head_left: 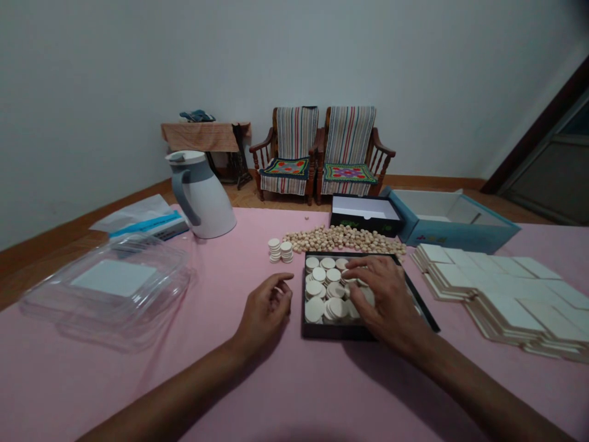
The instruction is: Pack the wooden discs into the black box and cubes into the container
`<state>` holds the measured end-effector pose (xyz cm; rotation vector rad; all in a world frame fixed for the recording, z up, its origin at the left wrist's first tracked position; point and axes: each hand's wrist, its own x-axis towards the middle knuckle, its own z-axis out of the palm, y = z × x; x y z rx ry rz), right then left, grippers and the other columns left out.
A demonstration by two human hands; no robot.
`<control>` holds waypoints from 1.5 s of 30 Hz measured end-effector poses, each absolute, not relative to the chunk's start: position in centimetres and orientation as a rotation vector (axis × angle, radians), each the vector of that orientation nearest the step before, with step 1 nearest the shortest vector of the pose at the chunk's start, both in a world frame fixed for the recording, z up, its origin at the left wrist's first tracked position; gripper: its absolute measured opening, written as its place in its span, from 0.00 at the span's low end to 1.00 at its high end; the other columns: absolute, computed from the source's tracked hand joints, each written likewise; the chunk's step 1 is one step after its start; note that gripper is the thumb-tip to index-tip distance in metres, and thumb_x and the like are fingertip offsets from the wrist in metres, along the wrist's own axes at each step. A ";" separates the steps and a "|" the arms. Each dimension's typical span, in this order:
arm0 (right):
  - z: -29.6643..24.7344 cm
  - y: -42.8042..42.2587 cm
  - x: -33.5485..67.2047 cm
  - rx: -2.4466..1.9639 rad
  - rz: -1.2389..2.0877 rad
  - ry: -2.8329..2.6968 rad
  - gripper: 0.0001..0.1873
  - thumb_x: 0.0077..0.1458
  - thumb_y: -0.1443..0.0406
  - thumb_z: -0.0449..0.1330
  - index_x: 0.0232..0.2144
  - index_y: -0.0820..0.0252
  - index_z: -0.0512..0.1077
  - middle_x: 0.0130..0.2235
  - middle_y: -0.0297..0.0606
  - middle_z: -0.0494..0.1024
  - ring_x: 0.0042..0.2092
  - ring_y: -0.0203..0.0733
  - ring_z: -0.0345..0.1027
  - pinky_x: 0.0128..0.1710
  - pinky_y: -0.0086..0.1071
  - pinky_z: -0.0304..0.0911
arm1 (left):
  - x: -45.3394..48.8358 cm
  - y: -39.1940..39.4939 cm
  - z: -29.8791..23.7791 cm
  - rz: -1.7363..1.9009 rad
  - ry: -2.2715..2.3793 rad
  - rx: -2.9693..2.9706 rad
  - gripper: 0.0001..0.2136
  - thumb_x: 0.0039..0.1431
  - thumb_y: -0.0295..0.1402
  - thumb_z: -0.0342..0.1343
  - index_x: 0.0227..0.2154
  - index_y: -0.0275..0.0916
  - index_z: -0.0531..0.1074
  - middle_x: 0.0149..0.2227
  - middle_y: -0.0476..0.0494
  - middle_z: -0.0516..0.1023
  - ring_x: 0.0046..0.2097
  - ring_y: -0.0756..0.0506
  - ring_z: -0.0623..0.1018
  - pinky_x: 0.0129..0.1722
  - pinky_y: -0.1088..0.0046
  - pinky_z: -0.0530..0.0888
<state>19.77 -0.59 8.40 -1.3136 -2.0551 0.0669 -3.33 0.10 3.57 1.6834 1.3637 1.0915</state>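
Observation:
Round white discs [315,309] fill a shallow black tray [335,332] on the table in front of me. Over the tray's right part reaches my right hand [384,301], its thumb and fingers apart and the fingertips at the discs; it hides the discs beneath it. Just left of the tray, my left hand [267,307] hovers near the cloth with loosely bent fingers, apart from the thumb, and nothing visible in them. Two short stacks of discs [280,249] stand beyond my left hand. Behind the tray lies a heap of small, pale wooden pieces [343,238].
Stacked white square boards [506,288] lie at the right. A black box [363,220] and a blue box [460,233] stand behind. To the left are a white jug [209,205], a tissue pack [150,227] and clear plastic containers [115,294]. Pink cloth [285,393] covers the table.

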 end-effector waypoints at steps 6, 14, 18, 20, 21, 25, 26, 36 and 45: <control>8.1 -1.1 24.4 -1.314 -0.105 -1.883 0.09 0.56 0.67 0.53 0.35 0.57 0.73 0.41 0.42 0.76 0.46 0.48 0.65 0.48 0.46 0.56 | -7.7 7.9 7.9 0.810 1.524 2.362 0.21 0.53 0.31 0.54 0.51 0.38 0.68 0.47 0.38 0.69 0.44 0.44 0.73 0.39 0.69 0.74; 7.5 -0.6 27.0 -1.331 -0.208 -1.789 0.08 0.56 0.65 0.53 0.33 0.57 0.73 0.40 0.42 0.77 0.46 0.49 0.67 0.46 0.45 0.60 | -8.6 15.0 7.7 0.042 1.516 2.619 0.25 0.47 0.30 0.60 0.51 0.38 0.68 0.49 0.38 0.73 0.47 0.43 0.74 0.45 0.71 0.69; 7.4 -0.5 27.5 -1.330 -0.209 -1.767 0.08 0.55 0.65 0.54 0.34 0.57 0.74 0.39 0.41 0.78 0.45 0.48 0.68 0.46 0.45 0.60 | -8.2 15.8 7.1 -0.035 1.529 2.620 0.18 0.48 0.30 0.60 0.45 0.38 0.71 0.41 0.42 0.78 0.40 0.44 0.76 0.37 0.74 0.68; 7.4 -0.4 27.7 -1.339 -0.193 -1.758 0.09 0.55 0.66 0.54 0.34 0.57 0.74 0.40 0.41 0.78 0.46 0.48 0.67 0.47 0.45 0.61 | -8.1 15.8 7.1 -0.041 1.542 2.621 0.15 0.49 0.31 0.59 0.42 0.39 0.72 0.39 0.43 0.79 0.38 0.45 0.76 0.34 0.75 0.67; 7.5 -0.4 27.8 -1.343 -0.185 -1.751 0.09 0.55 0.66 0.54 0.34 0.56 0.74 0.40 0.41 0.78 0.46 0.48 0.67 0.47 0.45 0.61 | -8.1 15.7 7.1 -0.042 1.549 2.621 0.15 0.49 0.31 0.59 0.42 0.38 0.72 0.38 0.43 0.79 0.37 0.45 0.76 0.33 0.75 0.66; 7.5 -0.4 28.2 -1.345 -0.169 -1.728 0.08 0.54 0.67 0.54 0.34 0.56 0.74 0.39 0.40 0.77 0.45 0.47 0.68 0.48 0.45 0.60 | -7.9 15.4 7.3 -0.035 1.566 2.615 0.14 0.48 0.33 0.59 0.40 0.38 0.74 0.35 0.43 0.79 0.34 0.45 0.76 0.31 0.75 0.64; 7.6 -0.3 28.3 -1.345 -0.164 -1.726 0.08 0.54 0.67 0.54 0.34 0.56 0.73 0.39 0.40 0.77 0.45 0.47 0.68 0.48 0.45 0.60 | -7.8 15.4 7.3 -0.030 1.563 2.613 0.14 0.48 0.33 0.59 0.40 0.39 0.74 0.35 0.44 0.79 0.34 0.46 0.76 0.31 0.76 0.64; 7.2 -0.2 28.7 -1.377 -0.147 -1.723 0.09 0.54 0.66 0.53 0.34 0.56 0.74 0.39 0.40 0.78 0.45 0.48 0.67 0.46 0.44 0.61 | -8.4 14.8 7.2 0.072 1.604 2.570 0.11 0.48 0.35 0.58 0.36 0.39 0.76 0.32 0.44 0.80 0.32 0.46 0.76 0.30 0.76 0.64; 7.1 -0.1 28.7 -1.366 -0.139 -1.720 0.09 0.54 0.66 0.53 0.35 0.56 0.73 0.40 0.40 0.78 0.46 0.47 0.67 0.47 0.43 0.61 | -5.2 12.7 13.1 0.260 1.422 2.559 0.15 0.50 0.37 0.57 0.40 0.37 0.76 0.30 0.49 0.78 0.32 0.48 0.74 0.32 0.78 0.65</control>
